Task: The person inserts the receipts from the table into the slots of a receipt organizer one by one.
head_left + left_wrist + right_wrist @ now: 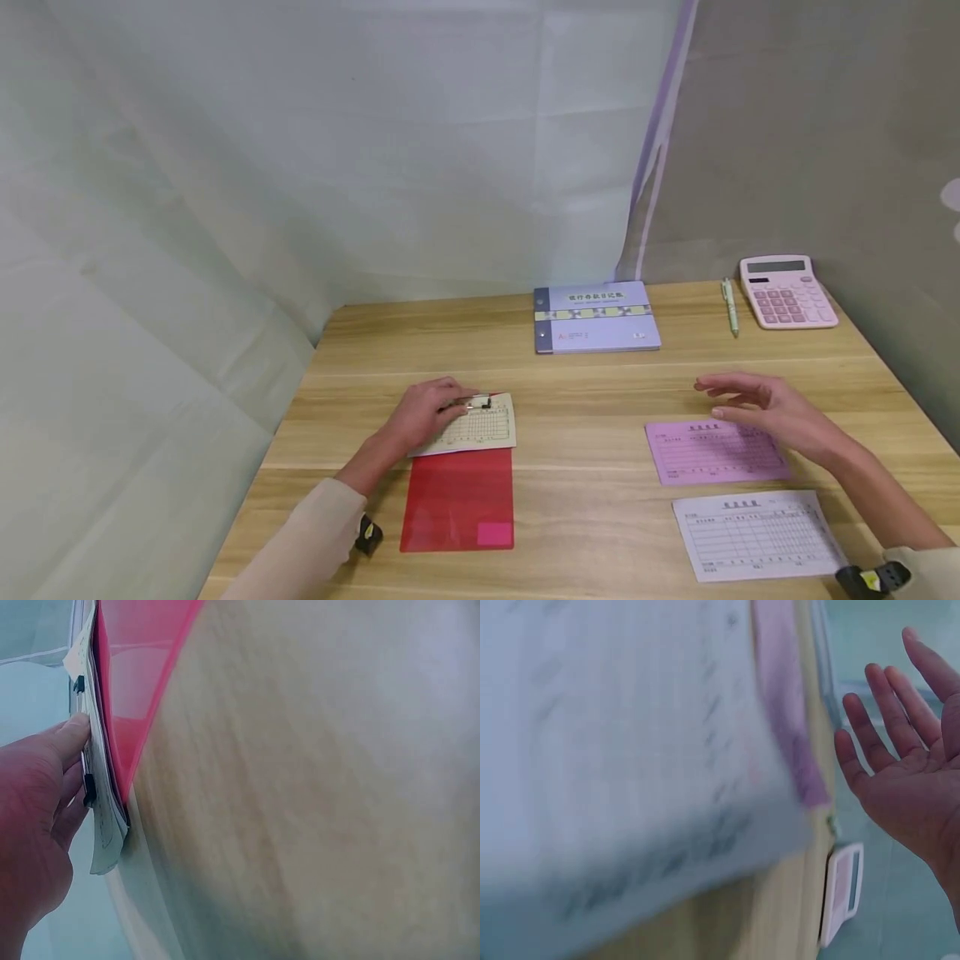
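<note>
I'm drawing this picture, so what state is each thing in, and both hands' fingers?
Notebook: closed
Pen: lying down
Calculator: face-up
Cream paper: face-up
Red sheet: partly covered
Clip: held
Pink paper: unclipped, face-up
White paper: unclipped, face-up
Left fingers: holding the clip
Right fingers: relaxed, empty

Pale, creased cloth (450, 150) hangs behind this wood-grain table (585, 475) and along its left; a grey-brown sheet (795, 142), probably fabric too, closes the right beyond a purple strip (667, 92).
</note>
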### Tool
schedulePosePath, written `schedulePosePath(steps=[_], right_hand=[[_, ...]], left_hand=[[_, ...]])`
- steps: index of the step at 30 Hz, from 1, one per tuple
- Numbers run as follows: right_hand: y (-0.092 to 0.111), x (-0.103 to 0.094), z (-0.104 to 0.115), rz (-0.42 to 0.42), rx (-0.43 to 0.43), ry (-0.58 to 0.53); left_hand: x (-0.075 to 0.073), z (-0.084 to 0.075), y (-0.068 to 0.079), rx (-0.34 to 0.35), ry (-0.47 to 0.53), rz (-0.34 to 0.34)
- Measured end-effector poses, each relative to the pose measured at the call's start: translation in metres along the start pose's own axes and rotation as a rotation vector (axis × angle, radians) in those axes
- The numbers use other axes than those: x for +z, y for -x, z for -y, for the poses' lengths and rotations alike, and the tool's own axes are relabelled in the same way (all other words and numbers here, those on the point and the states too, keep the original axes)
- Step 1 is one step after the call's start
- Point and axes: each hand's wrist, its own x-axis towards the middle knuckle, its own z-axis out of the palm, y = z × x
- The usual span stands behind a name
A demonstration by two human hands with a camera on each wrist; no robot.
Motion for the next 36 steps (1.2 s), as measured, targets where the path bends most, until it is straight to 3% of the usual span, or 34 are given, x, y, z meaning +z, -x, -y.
schedulePosePath(steps=[6, 10, 21, 36], right_hand=[[0.018, -0.011, -0.019, -0.116, -0.021, 0.174], [0.025, -0.019, -0.031, -0.162, -0.049, 0.234], [0.036, -0.027, -0.054, -0.172, 0.000, 0.232], [0.032, -0.027, -0.055, -0.188, 0.009, 0.328]], left_hand=[[0.001, 0.000, 0.001, 0.014, -0.001, 0.006], [0.000, 0.000, 0.000, 0.004, 0.009, 0.012], [-0.001, -0.001, 0.000, -0.004, 0.019, 0.001], [-0.001, 0.000, 0.000, 0.009, 0.007, -0.002]])
